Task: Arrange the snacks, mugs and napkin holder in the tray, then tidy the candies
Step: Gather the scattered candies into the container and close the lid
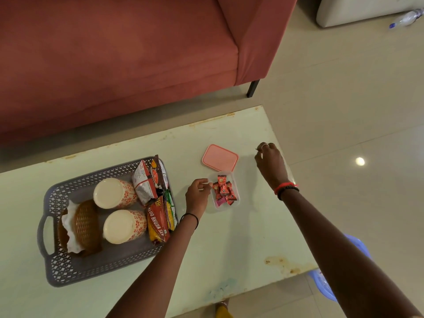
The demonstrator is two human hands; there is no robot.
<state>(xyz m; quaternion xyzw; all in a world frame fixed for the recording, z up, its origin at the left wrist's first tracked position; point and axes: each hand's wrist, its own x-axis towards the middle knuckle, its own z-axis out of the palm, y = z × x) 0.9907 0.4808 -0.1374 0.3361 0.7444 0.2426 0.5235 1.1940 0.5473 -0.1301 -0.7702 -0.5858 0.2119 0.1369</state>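
The grey lattice tray (68, 269) sits toward the left end of the pale table (229, 249) and already looks full. Two patterned mugs (114, 192) stand upside down in its middle. The wicker napkin holder (86, 226) with its white napkins lies by the handle end. The snack packets (158, 216) are lined up along the right wall, probably so nothing slides about when the tray is carried.

That leaves the candies. A small clear container (236, 198) rests right of the tray, near the table's middle, with red-wrapped candies (223, 190) piled inside. Its pink lid (219, 157) lies flat just behind it, toward the far edge, off so that sweets can be dropped in.

The left hand (197, 195) is at the container's left rim, thumb and forefinger pinched together on the rim or something tiny; which one is hard to make out. The right hand (270, 164) hovers near the table's right edge, fingers curled inward and pinched on what may be a stray wrapper. I judge that closing the lid remains.
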